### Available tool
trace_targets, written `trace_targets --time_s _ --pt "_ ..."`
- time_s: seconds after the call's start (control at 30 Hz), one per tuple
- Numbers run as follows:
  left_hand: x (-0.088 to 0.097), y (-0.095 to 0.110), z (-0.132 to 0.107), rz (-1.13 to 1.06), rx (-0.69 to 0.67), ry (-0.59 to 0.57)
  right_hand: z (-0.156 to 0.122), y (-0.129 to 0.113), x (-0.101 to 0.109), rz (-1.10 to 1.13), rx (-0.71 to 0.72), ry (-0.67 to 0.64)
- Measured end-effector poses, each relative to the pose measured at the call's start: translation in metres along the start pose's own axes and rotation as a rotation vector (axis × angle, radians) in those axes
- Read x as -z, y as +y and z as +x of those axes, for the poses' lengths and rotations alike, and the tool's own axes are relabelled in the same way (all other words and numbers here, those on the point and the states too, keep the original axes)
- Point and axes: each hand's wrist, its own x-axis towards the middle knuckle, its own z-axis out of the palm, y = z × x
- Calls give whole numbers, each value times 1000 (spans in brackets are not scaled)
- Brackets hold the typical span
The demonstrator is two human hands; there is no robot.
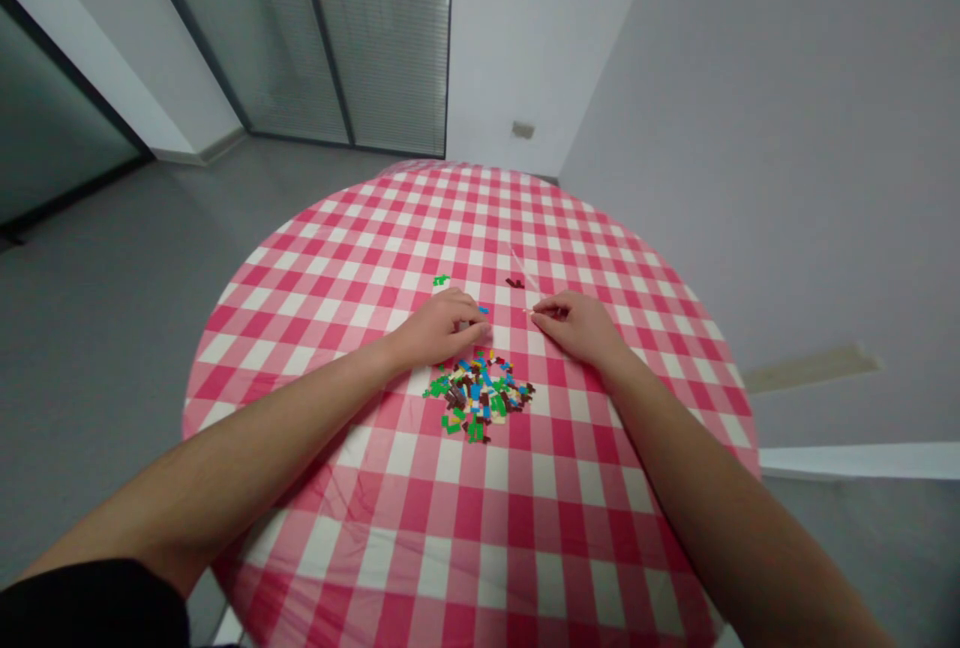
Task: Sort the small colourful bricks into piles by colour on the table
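One pale wall point(787, 128) rises to the right of and beyond the mixed pile of small bricks point(475, 393), while a glass partition point(397, 48) stands well beyond the pile, toward the left. Under the pile spreads the round tabletop point(637, 258), dressed in a red-and-white checked cloth point(450, 528). Two bare forearms reach in on either side of the pile; a black sleeve point(97, 608) covers the upper part of the left arm, well to the pile's near left.

The pile itself is a loose scatter of green, blue, brown, yellow and white bricks. Just beyond its left part is the left hand point(448, 326), fingers curled and thumb toward them; whether it grips anything I cannot tell. Beyond the pile and to its right is the right hand point(570, 326), thumb and forefinger drawn close together.

Farther beyond the pile lie a few brown bricks point(514, 283), slightly right, and a few green bricks point(441, 281), slightly left. Nearer the pile, a blue brick point(484, 310) shows beside the left fingertips. Smallest, a pale piece point(528, 311) sits at the right fingertips; I cannot tell whether it is pinched.
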Motion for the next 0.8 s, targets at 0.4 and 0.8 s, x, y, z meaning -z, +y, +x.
trace_targets --time_s 0.4,0.8 --pt "0 0 0 9 -2 1 2 -6 -5 -30 19 4" --pt "1 2 1 11 6 -10 1 -11 -5 -6 26 7"
